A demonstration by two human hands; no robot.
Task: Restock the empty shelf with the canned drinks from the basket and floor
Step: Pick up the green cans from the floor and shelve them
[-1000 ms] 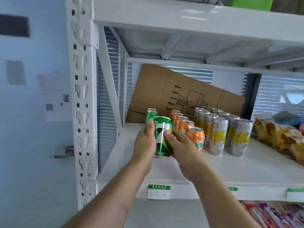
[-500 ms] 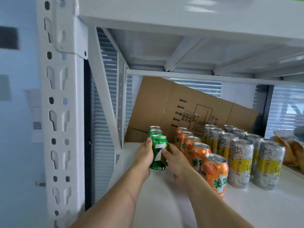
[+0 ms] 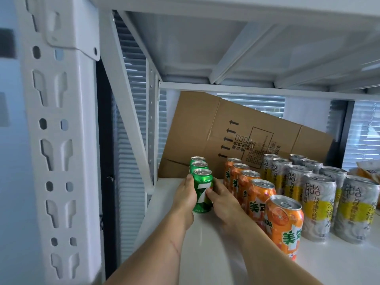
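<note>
Hands met on the white metal shelf: our left hand and right hand curled round a green aluminium drink can, standing upright at the front of a green row. Orange soda cans stood just beside our right hand, silver-and-yellow cans beyond, a tilted brown cardboard sheet behind.

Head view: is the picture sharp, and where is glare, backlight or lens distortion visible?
Head view: the green can held by the left hand and right hand is sharp; soft glare on the shelf; bright daylight through the blinds behind the cardboard; the wide lens bends and enlarges the near post, which looks slightly soft.
</note>
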